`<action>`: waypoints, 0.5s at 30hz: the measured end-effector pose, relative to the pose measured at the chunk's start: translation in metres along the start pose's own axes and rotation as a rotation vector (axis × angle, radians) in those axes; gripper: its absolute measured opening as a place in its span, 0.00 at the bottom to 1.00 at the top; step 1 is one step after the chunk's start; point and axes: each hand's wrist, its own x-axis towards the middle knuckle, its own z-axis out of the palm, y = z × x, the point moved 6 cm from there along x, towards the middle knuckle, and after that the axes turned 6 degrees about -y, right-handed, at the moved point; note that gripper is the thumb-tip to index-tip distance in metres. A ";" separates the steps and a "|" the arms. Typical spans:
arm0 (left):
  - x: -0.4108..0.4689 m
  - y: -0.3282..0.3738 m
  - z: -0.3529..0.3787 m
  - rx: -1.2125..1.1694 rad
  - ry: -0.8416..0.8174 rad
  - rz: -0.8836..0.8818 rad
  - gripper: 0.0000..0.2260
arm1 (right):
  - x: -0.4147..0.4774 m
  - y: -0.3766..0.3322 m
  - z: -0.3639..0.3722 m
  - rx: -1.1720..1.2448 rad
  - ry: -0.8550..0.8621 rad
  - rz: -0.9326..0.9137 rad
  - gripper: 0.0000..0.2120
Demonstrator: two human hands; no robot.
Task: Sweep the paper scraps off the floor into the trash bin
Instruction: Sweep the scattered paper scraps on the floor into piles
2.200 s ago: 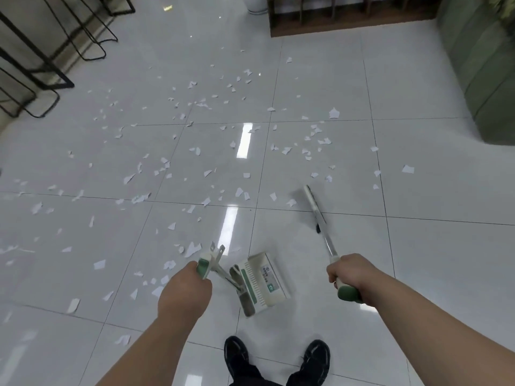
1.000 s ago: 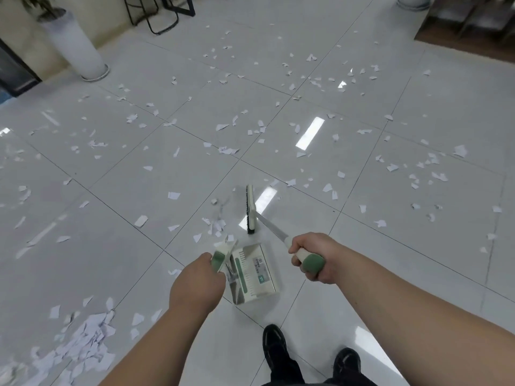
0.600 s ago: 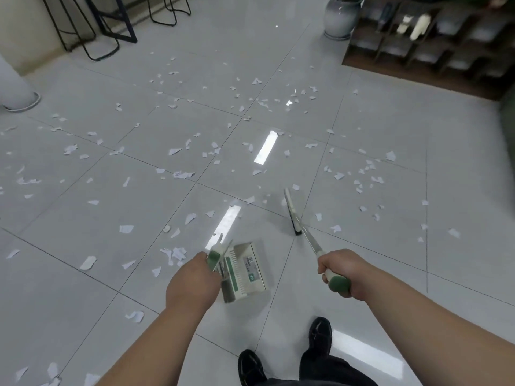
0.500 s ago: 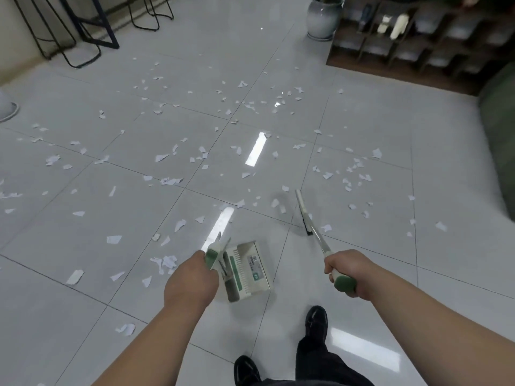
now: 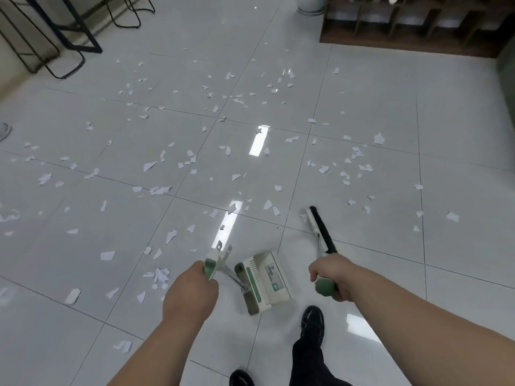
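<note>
Left hand point(image 5: 192, 291): my fingers are curled tight round the green grip of the dustpan point(image 5: 264, 280) handle. The pan hangs low in front of my shoe point(image 5: 313, 320), tilted, and I cannot tell whether its lip touches the floor point(image 5: 459, 274).
Right hand point(image 5: 331, 277): wrapped round the green end of the broom point(image 5: 320, 232). Its dark bristle head is out ahead and to the right of the pan.
Paper scraps point(image 5: 150, 165): scattered over nearly every tile ahead of me. A small clump point(image 5: 160, 274) lies just left of my left hand, and a looser scatter is near the broom head.
Trash bin: not in view.
Step in hand: as I judge it, gathering the nearest scraps toward the pan; most of the job is not yet done.
Doing it well: I should set the pan's lip flat on the tile first, then draw the bristles toward it in short, low strokes.
Pressure: light and even, since these scraps look flimsy enough to flutter away from a fast swing.
Order: take the right-hand scatter first, then turn for the clump on the left.
Risk: the glossy tile may let scraps slide under the lip, so I should keep the pan pressed down.
</note>
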 end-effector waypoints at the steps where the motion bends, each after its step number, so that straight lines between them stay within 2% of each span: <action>1: 0.002 0.006 0.001 0.006 0.000 -0.017 0.03 | 0.003 -0.009 0.011 -0.018 -0.044 -0.011 0.06; 6: 0.010 0.020 0.004 0.006 0.001 -0.084 0.03 | 0.017 -0.056 0.055 -0.023 -0.240 -0.053 0.07; 8: 0.012 0.021 0.004 -0.002 0.012 -0.112 0.03 | 0.024 -0.076 0.061 -0.006 -0.310 -0.053 0.11; 11: 0.017 0.023 0.002 -0.014 0.029 -0.143 0.03 | 0.034 -0.099 0.057 0.051 -0.387 -0.050 0.14; 15: 0.025 0.043 -0.001 0.006 0.029 -0.140 0.04 | 0.033 -0.108 0.037 0.083 -0.427 -0.069 0.12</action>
